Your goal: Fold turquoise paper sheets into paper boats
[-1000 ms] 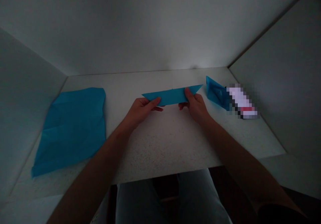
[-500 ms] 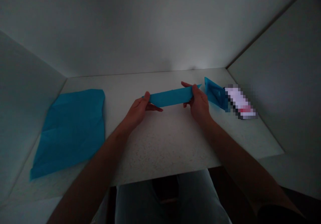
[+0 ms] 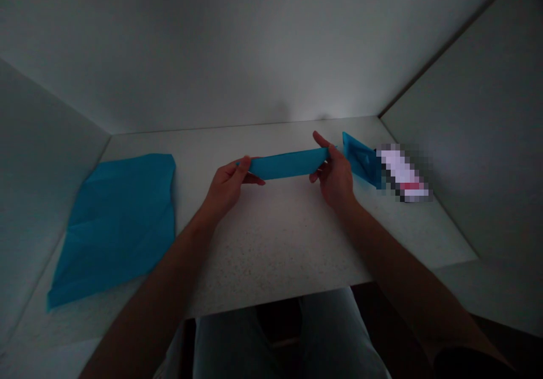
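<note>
A long, narrow folded strip of blue paper (image 3: 285, 164) hangs just above the white table (image 3: 271, 249) at its middle. My left hand (image 3: 227, 185) pinches the strip's left end. My right hand (image 3: 335, 171) grips its right end, thumb toward me and fingers behind. Both ends of the strip are hidden by my fingers.
A stack of flat blue paper sheets (image 3: 116, 223) lies at the table's left. A folded blue paper shape (image 3: 360, 158) stands at the back right, beside a blurred white object (image 3: 403, 175). White walls close in the table on the left, back and right.
The strip's pointed ends have vanished behind my fingers and it looks narrower. Both hands have turned and shifted a little toward the ends while holding it.
</note>
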Motion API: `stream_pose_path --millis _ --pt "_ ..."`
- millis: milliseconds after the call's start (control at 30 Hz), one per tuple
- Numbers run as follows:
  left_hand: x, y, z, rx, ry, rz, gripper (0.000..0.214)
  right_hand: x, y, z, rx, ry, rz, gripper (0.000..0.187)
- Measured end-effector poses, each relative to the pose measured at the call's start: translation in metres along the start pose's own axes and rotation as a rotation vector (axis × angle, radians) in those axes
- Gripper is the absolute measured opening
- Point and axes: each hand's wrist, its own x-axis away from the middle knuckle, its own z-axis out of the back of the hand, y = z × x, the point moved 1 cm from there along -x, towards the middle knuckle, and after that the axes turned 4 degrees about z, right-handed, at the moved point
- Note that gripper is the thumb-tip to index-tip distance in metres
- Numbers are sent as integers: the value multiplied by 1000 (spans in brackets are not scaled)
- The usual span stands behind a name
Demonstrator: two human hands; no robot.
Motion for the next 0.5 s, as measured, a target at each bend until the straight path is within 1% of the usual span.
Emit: stream_pose_path --millis 100,200,267,400,500 --pt "-1 0 0 5 21 -3 75 -1 0 0 -23 -23 -9 82" --pt "-2 -1 1 -7 23 1 76 -1 1 1 -8 -49 -12 86" --pt "-3 -2 2 -11 24 4 76 -2 1 1 -5 -41 -13 86" --pt "-2 0 3 -14 43 -5 71 -2 2 4 33 -22 9 82" --pt "-1 3 4 -3 104 -29 63 -2 2 6 60 -40 45 72"
